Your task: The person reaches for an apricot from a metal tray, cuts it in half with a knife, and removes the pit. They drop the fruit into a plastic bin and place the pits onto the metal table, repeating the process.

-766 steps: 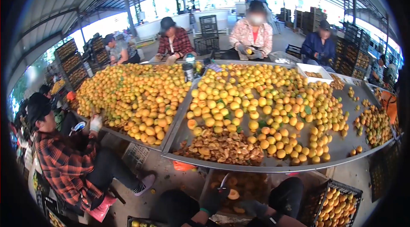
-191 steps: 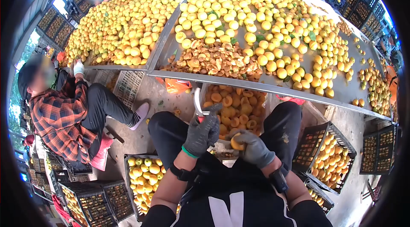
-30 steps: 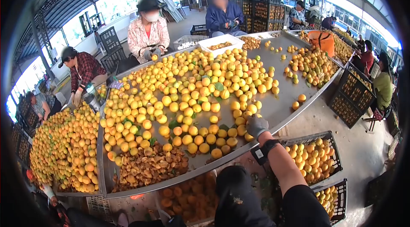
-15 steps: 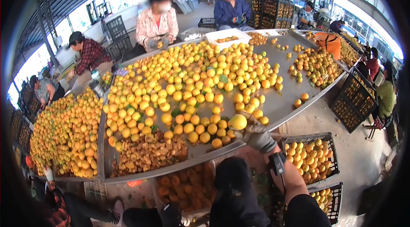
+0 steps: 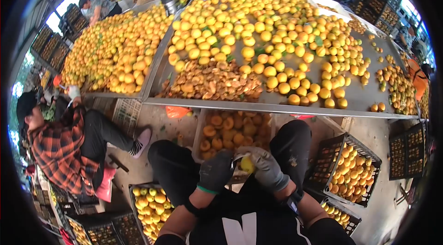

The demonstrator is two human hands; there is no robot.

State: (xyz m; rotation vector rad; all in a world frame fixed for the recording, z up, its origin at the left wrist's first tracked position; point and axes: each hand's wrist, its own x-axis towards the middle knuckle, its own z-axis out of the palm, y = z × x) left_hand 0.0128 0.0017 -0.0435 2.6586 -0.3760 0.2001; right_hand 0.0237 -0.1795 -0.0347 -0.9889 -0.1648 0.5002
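Note:
Over my lap, my right hand (image 5: 268, 171), in a grey glove, grips a yellow apricot (image 5: 247, 164) by its side. Close against the fruit's left side is my left hand (image 5: 216, 171), in a dark grey glove with a green cuff. Its fingers are closed around a small dark piece near the fingertips, which I cannot make out. Just beyond both hands, between my knees, a pale tub (image 5: 197, 141) holds halved apricots (image 5: 237, 129). The steel table (image 5: 221, 103) past it carries many whole apricots (image 5: 272, 51) and a heap of brownish scraps (image 5: 214, 81).
Crates of apricots stand at my right (image 5: 355, 171) and left (image 5: 154, 208). A person in a checked shirt (image 5: 60, 146) sits at left, beside a neighbouring table section of apricots (image 5: 120, 51). Other people work across the table. An orange bag (image 5: 177, 111) lies under the table edge.
My right hand has come back from the table to my lap with the apricot. My left hand now shows beside it. The view has tilted down and turned left.

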